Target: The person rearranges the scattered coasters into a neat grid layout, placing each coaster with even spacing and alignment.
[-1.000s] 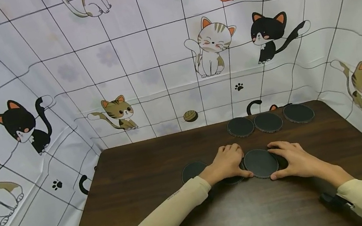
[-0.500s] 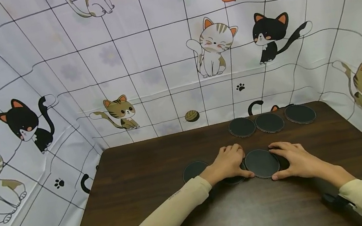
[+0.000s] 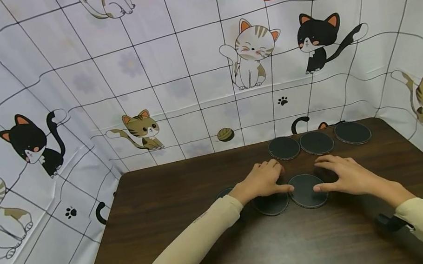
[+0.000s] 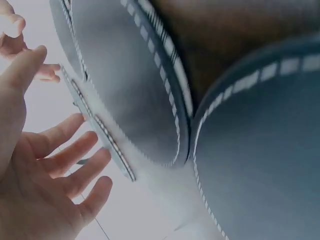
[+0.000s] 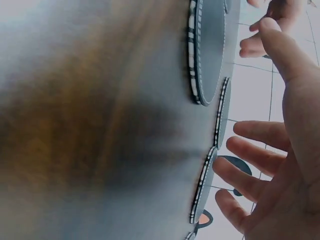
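Left hand is hovering with fingers spread and relaxed, gripping nothing; its thumb is lying at the left edge of the centre coaster. Right hand is likewise spread, its thumb tip touching that coaster's right edge. Neither grip is closing on anything.

The centre coaster is lying flat on the dark surface, between both hands. A second coaster is sitting just left of it, edges touching; a third is peeking out further left, mostly hidden by the left wrist. Three more coasters are lining up beyond it, near the cat-print backdrop.

Judgement: thin, light, fairly stiff discs with stitched rims; probably hard to lift flat, so pinching the rim after sliding or tipping an edge seems best.
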Action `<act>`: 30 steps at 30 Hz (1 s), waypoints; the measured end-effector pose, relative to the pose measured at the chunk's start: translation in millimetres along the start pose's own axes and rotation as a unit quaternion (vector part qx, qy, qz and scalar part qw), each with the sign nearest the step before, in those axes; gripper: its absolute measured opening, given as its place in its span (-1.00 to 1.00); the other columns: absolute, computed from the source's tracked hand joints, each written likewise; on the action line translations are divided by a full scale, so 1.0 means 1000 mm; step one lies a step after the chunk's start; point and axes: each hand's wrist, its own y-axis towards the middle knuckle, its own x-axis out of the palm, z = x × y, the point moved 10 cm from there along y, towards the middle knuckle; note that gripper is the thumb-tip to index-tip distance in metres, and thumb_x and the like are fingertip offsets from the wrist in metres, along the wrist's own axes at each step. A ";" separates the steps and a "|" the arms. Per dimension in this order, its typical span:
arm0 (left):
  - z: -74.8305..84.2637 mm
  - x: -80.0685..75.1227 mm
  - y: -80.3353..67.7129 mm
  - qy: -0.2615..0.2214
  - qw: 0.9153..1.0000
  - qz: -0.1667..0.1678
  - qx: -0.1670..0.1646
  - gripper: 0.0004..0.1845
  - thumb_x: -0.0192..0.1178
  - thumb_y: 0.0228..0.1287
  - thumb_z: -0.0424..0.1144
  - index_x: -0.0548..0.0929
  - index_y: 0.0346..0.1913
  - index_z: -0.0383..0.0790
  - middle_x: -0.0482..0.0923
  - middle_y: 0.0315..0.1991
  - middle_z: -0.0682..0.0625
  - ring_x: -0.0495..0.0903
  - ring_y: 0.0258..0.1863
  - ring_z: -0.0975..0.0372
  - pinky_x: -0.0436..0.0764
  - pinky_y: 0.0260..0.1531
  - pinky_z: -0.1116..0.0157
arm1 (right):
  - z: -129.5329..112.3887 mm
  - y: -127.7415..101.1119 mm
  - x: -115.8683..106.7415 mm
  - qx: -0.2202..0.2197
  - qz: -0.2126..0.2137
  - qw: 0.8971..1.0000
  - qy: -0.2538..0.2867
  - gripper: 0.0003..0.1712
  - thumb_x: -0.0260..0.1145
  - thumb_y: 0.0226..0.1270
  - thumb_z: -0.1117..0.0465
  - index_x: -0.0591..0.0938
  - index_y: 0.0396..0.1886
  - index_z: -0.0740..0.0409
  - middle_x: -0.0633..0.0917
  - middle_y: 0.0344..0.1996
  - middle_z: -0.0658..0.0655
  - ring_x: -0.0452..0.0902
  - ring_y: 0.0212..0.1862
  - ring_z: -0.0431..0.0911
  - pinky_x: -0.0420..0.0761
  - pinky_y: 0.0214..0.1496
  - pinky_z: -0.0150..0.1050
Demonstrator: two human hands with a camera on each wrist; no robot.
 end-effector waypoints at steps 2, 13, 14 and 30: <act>-0.006 -0.006 0.004 -0.001 1.000 0.013 -0.008 -0.27 0.09 0.39 0.38 0.51 0.37 -0.07 0.43 0.26 0.01 0.47 0.18 0.17 0.43 0.19 0.10 | 0.002 0.005 -0.005 -0.001 0.004 1.000 -0.003 -0.06 0.44 0.26 -0.30 0.54 0.33 0.37 0.45 0.31 0.39 0.34 0.30 0.44 0.20 0.18 0.50; -0.054 -0.017 0.036 0.020 0.996 -0.007 -0.082 -0.22 0.11 0.46 0.27 0.29 0.56 -0.09 0.30 0.44 -0.07 0.36 0.35 0.07 0.35 0.29 0.03 | 0.024 0.056 -0.019 0.047 0.026 0.998 -0.044 0.06 0.35 0.22 -0.45 0.53 0.34 0.37 0.39 0.35 0.44 0.28 0.33 0.41 0.18 0.23 0.50; -0.057 -0.018 0.039 0.021 0.996 -0.008 -0.086 -0.22 0.11 0.46 0.27 0.29 0.56 -0.10 0.29 0.45 -0.08 0.35 0.36 0.06 0.34 0.30 0.02 | 0.026 0.060 -0.019 0.053 0.027 0.997 -0.047 0.08 0.35 0.20 -0.47 0.53 0.34 0.37 0.38 0.36 0.45 0.27 0.34 0.42 0.17 0.24 0.50; -0.077 -0.001 0.075 0.002 0.991 -0.041 -0.129 -0.13 0.20 0.30 0.39 0.38 0.48 -0.10 0.36 0.37 -0.05 0.36 0.35 0.06 0.28 0.34 0.00 | 0.037 0.092 0.003 0.062 0.004 0.996 -0.071 0.14 0.39 0.13 -0.49 0.51 0.36 0.38 0.36 0.35 0.50 0.28 0.30 0.44 0.17 0.24 0.47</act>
